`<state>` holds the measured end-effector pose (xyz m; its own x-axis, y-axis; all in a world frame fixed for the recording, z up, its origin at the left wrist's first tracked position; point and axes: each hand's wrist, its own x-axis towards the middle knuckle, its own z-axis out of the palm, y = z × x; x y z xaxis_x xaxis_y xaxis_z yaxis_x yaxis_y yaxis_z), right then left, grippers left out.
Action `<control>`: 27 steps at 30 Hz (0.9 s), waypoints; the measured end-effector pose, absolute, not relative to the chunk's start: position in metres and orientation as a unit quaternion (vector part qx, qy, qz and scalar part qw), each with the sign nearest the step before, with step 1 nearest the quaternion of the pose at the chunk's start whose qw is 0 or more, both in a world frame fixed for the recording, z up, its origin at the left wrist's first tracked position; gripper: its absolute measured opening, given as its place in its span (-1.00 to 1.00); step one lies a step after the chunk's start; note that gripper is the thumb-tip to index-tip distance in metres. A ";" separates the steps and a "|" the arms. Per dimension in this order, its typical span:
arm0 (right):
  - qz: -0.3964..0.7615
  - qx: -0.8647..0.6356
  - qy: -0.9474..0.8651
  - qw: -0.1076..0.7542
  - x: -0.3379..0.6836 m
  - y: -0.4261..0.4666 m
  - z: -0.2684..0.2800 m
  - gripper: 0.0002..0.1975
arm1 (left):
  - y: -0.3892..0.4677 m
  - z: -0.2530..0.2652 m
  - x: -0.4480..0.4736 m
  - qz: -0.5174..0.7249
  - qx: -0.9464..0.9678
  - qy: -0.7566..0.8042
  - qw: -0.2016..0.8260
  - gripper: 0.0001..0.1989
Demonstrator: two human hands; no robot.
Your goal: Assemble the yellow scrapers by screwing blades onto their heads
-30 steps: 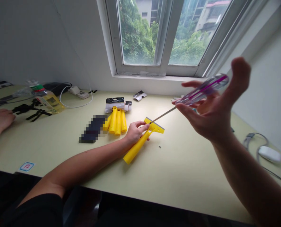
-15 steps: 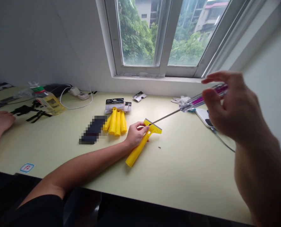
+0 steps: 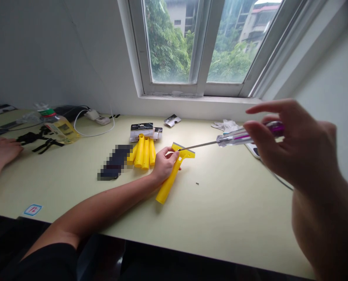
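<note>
My left hand [image 3: 163,166] is closed on a yellow scraper [image 3: 169,182] near its head, holding it tilted above the table with the handle end toward me. A grey blade edge shows along the top of the head. My right hand [image 3: 291,136] grips a screwdriver [image 3: 235,136] by its clear and purple handle, the index finger raised off it. The shaft runs left, and its tip meets the scraper head beside my left thumb. Whether a screw sits under the tip is too small to tell. A small metal piece [image 3: 197,183] lies on the table right of the scraper.
Several yellow scraper handles [image 3: 146,152] with black-and-white cards [image 3: 141,132] lie beyond my left hand, beside a pixelated dark object [image 3: 115,163]. A bottle of yellow liquid [image 3: 61,127], a white cable [image 3: 96,134] and another person's hand [image 3: 6,152] are at left. A white cloth [image 3: 226,125] lies behind.
The scraper head and my left hand have shifted slightly left and up. My right hand has lowered a little, so the screwdriver now lies flatter, its tip still at the scraper head.
</note>
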<state>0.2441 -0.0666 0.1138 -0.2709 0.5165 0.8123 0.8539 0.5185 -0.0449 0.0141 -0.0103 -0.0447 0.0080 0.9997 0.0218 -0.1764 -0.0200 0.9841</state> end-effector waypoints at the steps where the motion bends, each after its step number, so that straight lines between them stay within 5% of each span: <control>1: -0.212 -0.448 -0.768 0.406 0.244 -0.066 0.114 -0.72 | -0.010 -0.044 0.014 0.546 0.463 0.446 0.537 -0.67; 5: -0.086 -0.379 -0.849 0.357 0.244 -0.066 0.112 -0.58 | -0.008 -0.047 0.013 0.558 0.467 0.446 0.522 -0.68; 9: -0.189 -0.420 -0.792 0.401 0.247 -0.065 0.112 -0.74 | -0.007 -0.050 0.013 0.571 0.487 0.427 0.505 -0.69; 13: -0.045 -0.373 -0.859 0.348 0.252 -0.061 0.113 -0.61 | -0.007 -0.049 0.013 0.575 0.484 0.431 0.499 -0.69; 17: -0.176 -0.436 -0.797 0.380 0.253 -0.057 0.112 -0.76 | -0.006 -0.048 0.012 0.576 0.488 0.427 0.497 -0.69; 21: -0.082 -0.400 -0.847 0.341 0.254 -0.054 0.111 -0.59 | -0.004 -0.049 0.012 0.578 0.486 0.432 0.493 -0.68; 24: -0.135 -0.410 -0.819 0.378 0.255 -0.054 0.111 -0.78 | -0.003 -0.050 0.012 0.579 0.493 0.427 0.489 -0.69; 27: -0.126 -0.420 -0.814 0.381 0.255 -0.055 0.111 -0.73 | -0.004 -0.050 0.011 0.578 0.492 0.425 0.493 -0.69</control>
<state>0.2551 -0.0545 0.1107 -0.3566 0.5879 0.7261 0.7800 0.6152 -0.1150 0.0113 -0.0035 -0.0495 -0.0298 0.9885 0.1484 -0.1523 -0.1512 0.9767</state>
